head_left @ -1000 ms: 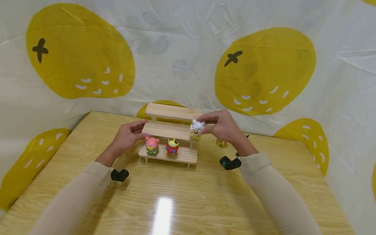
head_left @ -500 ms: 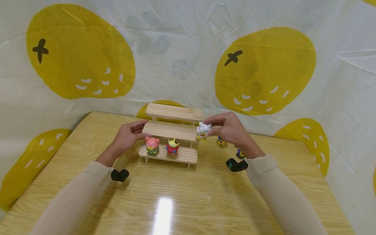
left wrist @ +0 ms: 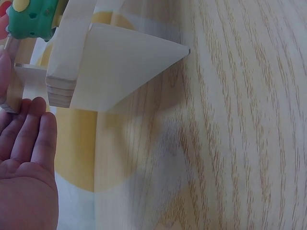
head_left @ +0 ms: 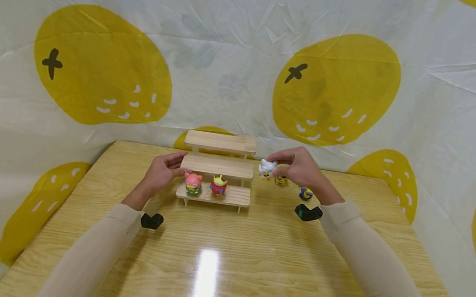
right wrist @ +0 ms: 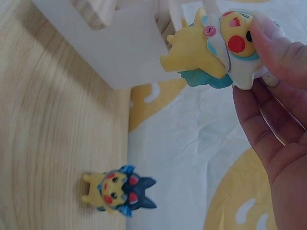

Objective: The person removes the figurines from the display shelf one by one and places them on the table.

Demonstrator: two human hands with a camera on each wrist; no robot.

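My right hand (head_left: 300,167) pinches a Pikachu figurine with a white hood (head_left: 267,169) between thumb and fingers, held to the right of a three-tier wooden display stand (head_left: 218,166). In the right wrist view, that figurine (right wrist: 211,50) lies sideways to the camera, its yellow feet toward the stand. With my left hand (head_left: 162,175) I hold the left end of the middle tier, thumb in front and fingers behind. On the bottom tier stand a pink-headed figurine (head_left: 192,184) at the left and a red figurine with a yellow top (head_left: 218,186) beside it.
A dark-hooded Pikachu figurine (right wrist: 112,189) stands on the table beyond the stand's right side. Farther right sits a purple-and-yellow figurine (head_left: 305,193) near my right wrist. A cloth with yellow fruit prints (head_left: 222,74) hangs behind the wooden table (head_left: 251,260).
My right hand has drawn the white-hooded figurine rightward from the middle tier's right end, off the stand. The purple-and-yellow figurine has come into view. The left hand stays in place.
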